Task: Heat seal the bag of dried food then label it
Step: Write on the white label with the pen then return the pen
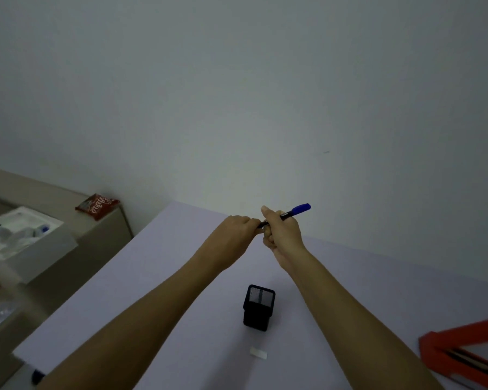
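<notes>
A marker pen (292,211) with a black barrel and a blue end is held up over the far part of the pale table (152,277). My right hand (282,235) is closed around the barrel. My left hand (235,229) pinches the pen's left end, which its fingers hide. A small white label (258,353) lies flat on the table near me. The red heat sealer (462,353) sits at the table's right edge, partly cut off. No bag of dried food is visible on the table.
A black mesh pen holder (258,307) stands between my forearms. On a beige counter to the left are a red snack packet (97,206) and a white box (23,237) of mixed items. A plain wall rises behind the table.
</notes>
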`<state>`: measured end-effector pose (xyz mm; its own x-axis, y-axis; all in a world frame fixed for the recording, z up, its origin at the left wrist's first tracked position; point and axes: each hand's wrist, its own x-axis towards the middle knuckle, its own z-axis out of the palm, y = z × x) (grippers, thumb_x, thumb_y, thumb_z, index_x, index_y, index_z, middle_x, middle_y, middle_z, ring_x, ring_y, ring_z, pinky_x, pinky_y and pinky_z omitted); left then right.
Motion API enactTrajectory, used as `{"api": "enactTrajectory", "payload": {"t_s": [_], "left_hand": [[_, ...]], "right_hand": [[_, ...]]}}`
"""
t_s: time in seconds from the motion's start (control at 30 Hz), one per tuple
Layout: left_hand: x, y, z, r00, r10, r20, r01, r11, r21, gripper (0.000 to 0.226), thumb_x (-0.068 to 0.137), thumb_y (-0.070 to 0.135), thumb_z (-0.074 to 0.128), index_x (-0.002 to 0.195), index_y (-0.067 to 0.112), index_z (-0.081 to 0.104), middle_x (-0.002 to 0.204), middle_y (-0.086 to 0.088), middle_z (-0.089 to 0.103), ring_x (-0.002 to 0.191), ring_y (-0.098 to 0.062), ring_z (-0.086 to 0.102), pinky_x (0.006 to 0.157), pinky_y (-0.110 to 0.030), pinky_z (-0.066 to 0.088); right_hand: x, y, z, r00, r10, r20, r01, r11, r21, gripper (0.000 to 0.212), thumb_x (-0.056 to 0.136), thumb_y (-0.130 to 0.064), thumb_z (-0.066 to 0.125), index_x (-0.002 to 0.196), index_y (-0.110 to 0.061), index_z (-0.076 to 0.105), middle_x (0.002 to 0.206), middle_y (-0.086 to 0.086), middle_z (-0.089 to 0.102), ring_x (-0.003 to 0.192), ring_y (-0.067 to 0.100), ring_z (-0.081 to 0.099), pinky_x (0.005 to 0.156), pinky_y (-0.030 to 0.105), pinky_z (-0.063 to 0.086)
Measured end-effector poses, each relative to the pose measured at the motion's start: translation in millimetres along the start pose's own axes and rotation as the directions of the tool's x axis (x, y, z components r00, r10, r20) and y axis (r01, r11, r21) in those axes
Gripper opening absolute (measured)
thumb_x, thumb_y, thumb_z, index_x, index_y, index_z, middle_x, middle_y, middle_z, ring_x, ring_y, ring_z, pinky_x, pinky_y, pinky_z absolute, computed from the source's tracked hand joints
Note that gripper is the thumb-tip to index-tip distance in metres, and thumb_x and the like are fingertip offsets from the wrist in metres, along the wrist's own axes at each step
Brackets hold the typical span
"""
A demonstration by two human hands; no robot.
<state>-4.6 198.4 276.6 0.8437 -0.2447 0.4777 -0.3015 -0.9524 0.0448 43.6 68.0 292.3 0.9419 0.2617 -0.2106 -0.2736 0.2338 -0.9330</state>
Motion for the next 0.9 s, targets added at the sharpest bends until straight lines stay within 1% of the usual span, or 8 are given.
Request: {"api": "enactTrajectory", "payload": {"t_s": [0.1,0.17,0.3,0.43,0.57,0.67,0.77,0.9], "left_hand": [[1,3,-6,0.998,-0.051,0.049,0.054,0.996,-0.077,0.017,0.098,0.016,0.052,0.098,0.005,0.065,0.076,-0.008,0.064,0.064,-0.019,0.053,0.059,-0.025,0.038],[3,4,-19,0.990,-0.111,0.088,0.126,0.974,-0.188,0.027,0.101,0.023,0.045,0.096,0.005,0.064,0.073,-0.003,0.060,0.061,-0.014,0.049,0.056,-0.019,0.034],[9,5,-42,0.965,-0.184,0.189,0.250,0.863,-0.440,0.030,0.101,0.027,0.045,0.094,0.011,0.070,0.068,0.000,0.060,0.057,-0.005,0.050,0.057,-0.012,0.039],[2,-14,-56,0.931,-0.227,0.284,0.349,0.779,-0.522,0.028,0.100,0.028,0.047,0.088,0.018,0.069,0.060,0.020,0.056,0.059,0.010,0.054,0.057,-0.008,0.039],[-10,-40,-61,0.917,-0.302,0.259,0.395,0.767,-0.506,0.022,0.098,0.029,0.051,0.090,0.022,0.071,0.064,0.012,0.061,0.057,0.003,0.055,0.059,-0.012,0.043],[0,-34,-58,0.924,-0.324,0.202,0.378,0.700,-0.606,0.015,0.094,0.026,0.059,0.100,0.018,0.069,0.075,0.006,0.072,0.062,-0.001,0.063,0.065,-0.015,0.051],[-3,-39,-49,0.887,-0.416,0.203,0.433,0.591,-0.681,0.020,0.087,0.024,0.069,0.104,0.013,0.065,0.082,0.001,0.076,0.074,-0.007,0.070,0.076,-0.021,0.055],[-36,-58,-4,0.817,-0.548,0.179,0.541,0.623,-0.565,0.017,0.087,0.031,0.068,0.092,0.015,0.069,0.085,0.005,0.073,0.080,-0.005,0.068,0.075,-0.019,0.052]], "right_hand": [[3,2,-2,1.000,0.007,0.021,-0.007,1.000,0.006,0.037,0.091,-0.021,0.064,0.064,-0.015,0.039,0.049,0.002,0.038,0.040,0.011,0.028,0.039,0.021,0.027],[5,-1,-3,0.999,-0.011,0.042,0.011,1.000,0.005,0.037,0.091,-0.021,0.064,0.064,-0.016,0.039,0.049,0.002,0.037,0.041,0.011,0.027,0.039,0.022,0.026],[6,-8,2,0.988,-0.104,0.113,0.110,0.993,-0.045,0.035,0.091,-0.022,0.063,0.067,-0.016,0.038,0.049,0.001,0.038,0.040,0.010,0.030,0.040,0.021,0.029],[15,-33,-19,0.981,-0.193,0.009,0.191,0.976,0.104,0.039,0.092,-0.017,0.061,0.063,-0.018,0.035,0.047,-0.004,0.032,0.036,0.007,0.024,0.035,0.019,0.021],[21,-55,-37,0.954,-0.295,0.056,0.292,0.955,0.054,0.042,0.093,-0.017,0.061,0.062,-0.017,0.033,0.046,-0.005,0.033,0.038,0.007,0.024,0.036,0.019,0.022],[17,-50,-22,0.951,-0.296,0.086,0.292,0.955,0.059,0.042,0.093,-0.021,0.062,0.062,-0.018,0.033,0.048,-0.003,0.033,0.040,0.008,0.023,0.037,0.020,0.022],[13,-44,-23,0.972,-0.228,0.059,0.221,0.970,0.105,0.031,0.092,-0.030,0.063,0.069,-0.016,0.048,0.052,-0.001,0.047,0.041,0.007,0.037,0.038,0.017,0.031],[8,-24,-44,0.990,-0.116,0.078,0.097,0.971,0.217,0.015,0.093,-0.028,0.060,0.093,-0.013,0.063,0.075,0.004,0.069,0.061,0.013,0.063,0.051,0.021,0.048]]}}
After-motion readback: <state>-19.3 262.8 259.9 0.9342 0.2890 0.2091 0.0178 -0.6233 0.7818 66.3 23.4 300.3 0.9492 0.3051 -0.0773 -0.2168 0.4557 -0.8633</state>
